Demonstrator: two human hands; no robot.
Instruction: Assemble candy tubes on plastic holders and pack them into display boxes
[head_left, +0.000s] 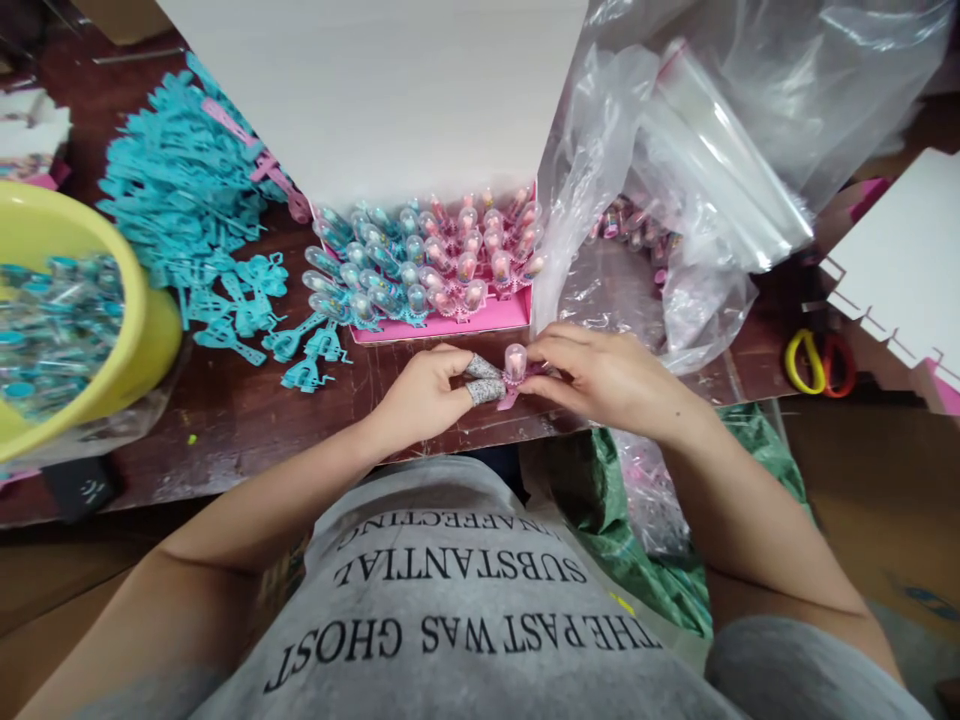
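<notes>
Between both hands, over the front edge of the table, is a small pink plastic piece with a clear domed capsule [515, 364], its dome upward. My left hand [429, 392] pinches it from the left, with grey speckled wrapping on the thumb and index finger. From the right my right hand [592, 378] closes its fingertips on the same piece. Just beyond stands a pink display box [442, 327] with a raised white lid [375, 90]. Rows of similar domed pieces fill it, blue ones [364, 275] on the left and pink ones [471, 265] on the right.
A heap of turquoise plastic parts [180, 170] lies to the left, beside a yellow tub [139, 330] of small blue-capped capsules. At right are clear plastic bags [600, 120], scissors [817, 362] and another white box lid [907, 250]. A green sack [600, 480] hangs below the edge.
</notes>
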